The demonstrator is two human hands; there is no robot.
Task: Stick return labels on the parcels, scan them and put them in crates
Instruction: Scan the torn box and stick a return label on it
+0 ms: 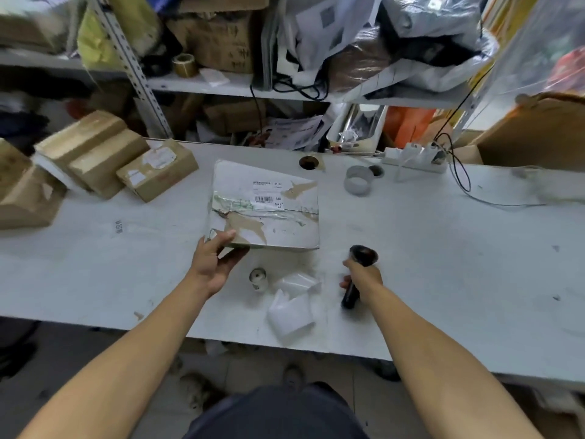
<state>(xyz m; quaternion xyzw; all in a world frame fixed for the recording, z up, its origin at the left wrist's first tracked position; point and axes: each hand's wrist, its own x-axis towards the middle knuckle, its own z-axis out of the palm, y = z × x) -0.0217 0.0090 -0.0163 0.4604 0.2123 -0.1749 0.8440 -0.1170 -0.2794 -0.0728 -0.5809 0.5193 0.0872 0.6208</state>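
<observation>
A flat parcel (269,207) with torn white wrapping and a barcode label lies mid-table on the white table (443,248). My left hand (215,261) grips its near left corner, thumb on top and fingers underneath. My right hand (364,277) holds a black handheld scanner (359,274), its head pointing toward the parcel's near right corner. A small label roll (258,278) stands between my hands, close to the table's front.
Several brown cardboard parcels (95,156) are stacked at the table's left. Crumpled white backing paper (292,305) lies near the front edge. A tape roll (359,180), a power strip (414,156) with cables and cluttered shelves (221,83) stand behind.
</observation>
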